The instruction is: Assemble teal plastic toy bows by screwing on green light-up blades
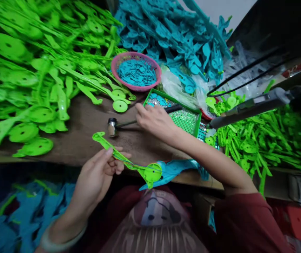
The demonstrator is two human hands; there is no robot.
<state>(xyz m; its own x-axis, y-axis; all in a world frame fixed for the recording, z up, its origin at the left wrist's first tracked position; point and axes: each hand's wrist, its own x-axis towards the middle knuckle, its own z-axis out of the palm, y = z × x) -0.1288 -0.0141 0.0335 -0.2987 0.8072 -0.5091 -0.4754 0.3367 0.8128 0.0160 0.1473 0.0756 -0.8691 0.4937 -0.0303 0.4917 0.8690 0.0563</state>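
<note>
My left hand (pixel 98 175) pinches a long light-green plastic part (pixel 121 158) near its narrow end, over the table's front edge. The part's round disc (pixel 153 172) points right, and a thin dark strand runs along it. My right hand (pixel 153 119) is closed around the handle of a hammer (pixel 112 127), whose metal head is at the left, at the table surface. The handle's black end (pixel 174 108) shows beyond the hand, over a green tray (pixel 198 123) of small metal pieces. A blue plastic part (pixel 174 170) lies at the front edge, partly behind the green disc.
Heaped green parts (pixel 42 70) cover the table's left side. Blue parts (pixel 171 31) are piled behind a pink basket (pixel 113 73) of small blue pieces. A grey tool (pixel 250 107) with black cables juts in from the right, above more green parts (pixel 253 140).
</note>
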